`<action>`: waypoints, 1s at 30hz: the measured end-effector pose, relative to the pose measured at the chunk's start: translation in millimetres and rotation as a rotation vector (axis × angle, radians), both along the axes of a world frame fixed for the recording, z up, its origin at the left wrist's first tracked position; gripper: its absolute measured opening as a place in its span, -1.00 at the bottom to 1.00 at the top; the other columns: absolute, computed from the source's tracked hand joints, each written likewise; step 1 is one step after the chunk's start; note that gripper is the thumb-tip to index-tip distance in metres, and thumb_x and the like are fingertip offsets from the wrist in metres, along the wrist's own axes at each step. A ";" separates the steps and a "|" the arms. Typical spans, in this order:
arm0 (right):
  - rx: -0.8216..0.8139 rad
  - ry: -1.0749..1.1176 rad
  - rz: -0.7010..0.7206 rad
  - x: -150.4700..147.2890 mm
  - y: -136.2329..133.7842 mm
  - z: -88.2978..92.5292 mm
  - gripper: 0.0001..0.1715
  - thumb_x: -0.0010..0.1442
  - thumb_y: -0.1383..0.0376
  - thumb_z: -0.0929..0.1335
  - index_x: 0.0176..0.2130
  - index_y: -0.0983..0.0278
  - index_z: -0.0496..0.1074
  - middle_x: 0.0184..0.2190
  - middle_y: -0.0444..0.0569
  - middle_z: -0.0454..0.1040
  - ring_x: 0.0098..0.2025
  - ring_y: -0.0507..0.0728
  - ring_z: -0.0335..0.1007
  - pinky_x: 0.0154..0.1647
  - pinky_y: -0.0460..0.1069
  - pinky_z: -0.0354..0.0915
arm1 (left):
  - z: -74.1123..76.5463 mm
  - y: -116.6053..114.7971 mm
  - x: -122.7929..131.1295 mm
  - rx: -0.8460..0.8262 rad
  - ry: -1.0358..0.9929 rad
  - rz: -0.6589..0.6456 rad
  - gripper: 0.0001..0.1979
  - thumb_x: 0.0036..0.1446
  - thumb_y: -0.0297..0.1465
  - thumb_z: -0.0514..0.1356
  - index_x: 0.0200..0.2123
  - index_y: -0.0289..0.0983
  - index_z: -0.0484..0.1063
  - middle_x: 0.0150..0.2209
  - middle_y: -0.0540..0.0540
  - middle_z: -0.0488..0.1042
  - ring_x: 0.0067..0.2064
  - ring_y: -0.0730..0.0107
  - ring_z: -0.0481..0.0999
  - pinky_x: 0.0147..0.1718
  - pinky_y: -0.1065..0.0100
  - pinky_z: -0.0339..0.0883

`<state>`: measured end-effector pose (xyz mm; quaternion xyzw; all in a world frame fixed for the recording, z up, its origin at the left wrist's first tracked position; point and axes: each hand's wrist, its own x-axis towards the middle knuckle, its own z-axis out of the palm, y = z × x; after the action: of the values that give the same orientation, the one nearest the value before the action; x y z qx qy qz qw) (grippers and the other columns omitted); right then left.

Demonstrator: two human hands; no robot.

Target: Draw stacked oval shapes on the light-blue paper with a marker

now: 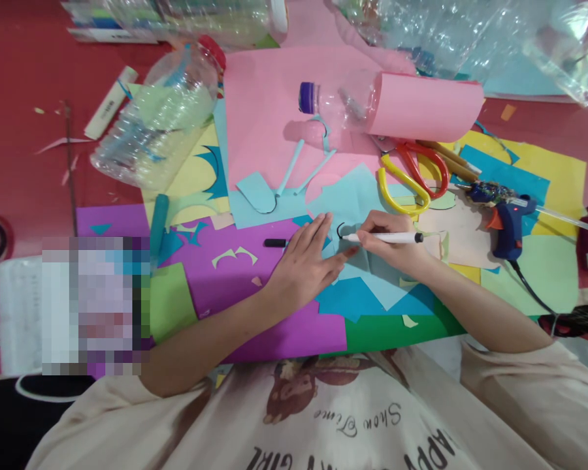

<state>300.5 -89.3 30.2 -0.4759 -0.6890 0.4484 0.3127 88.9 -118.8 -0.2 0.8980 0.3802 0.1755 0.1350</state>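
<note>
— Pale blue paper (pixel 357 196) lay under both hands, on the purple sheet (pixel 235 287)?

— Partly on it. The left hand (pixel 304 261) pressed flat on the paper, fingers spread and holding nothing. The right hand (pixel 389 247) pinched a white marker (pixel 387 237), its tip on the paper at a small black curve.

— What crowded around?

— The marker's black cap (pixel 276 243) lay just beside the left fingertips. Red and yellow scissors (pixel 411 173) sat just beyond the right hand, with a blue glue gun (pixel 507 222) farther right. A pink paper roll (pixel 426 108) covered one end of a small bottle (pixel 338 104), and a big clear bottle (pixel 161 117) lay at the far left.

— Anything unclear?

— The hands hid most of the drawn line. A blurred patch covered the near left, and the clear plastic at the top was cut off.
</note>
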 end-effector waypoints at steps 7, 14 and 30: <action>0.016 -0.012 -0.017 -0.7 1.1 1.8 -0.77 0.13 0.31 0.32 -0.54 0.27 0.26 -0.66 -0.24 0.23 -0.62 -0.07 0.01 -0.60 -0.10 -0.04 | -0.9 0.0 0.2 -0.004 -0.005 0.001 -0.60 0.27 -0.37 0.08 0.16 -0.03 0.32 0.41 -0.20 -0.16 0.37 -0.08 0.01 0.22 -0.13 0.07; 0.031 0.039 -0.183 2.2 1.2 11.6 -0.74 0.09 0.33 0.28 -0.60 0.24 0.22 -0.69 -0.20 0.22 -0.61 -0.03 0.09 -0.58 -0.08 0.05 | 0.2 1.1 -0.6 0.011 0.007 -0.015 -0.60 0.27 -0.37 0.09 0.16 -0.01 0.32 0.42 -0.22 -0.21 0.36 -0.11 0.04 0.20 -0.15 0.11; -0.003 -0.034 -0.166 -0.4 6.0 4.7 -0.78 0.14 0.32 0.33 -0.53 0.28 0.34 -0.65 -0.20 0.28 -0.59 -0.04 0.13 -0.55 -0.08 0.05 | 3.3 1.2 1.1 0.016 0.019 -0.009 -0.60 0.25 -0.42 0.12 0.14 -0.03 0.36 0.40 -0.24 -0.13 0.35 -0.12 0.06 0.18 -0.16 0.14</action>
<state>300.0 -83.3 34.9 -0.5395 -0.6516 0.4139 0.3363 89.9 -117.6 3.1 0.9024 0.3761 0.1695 0.1248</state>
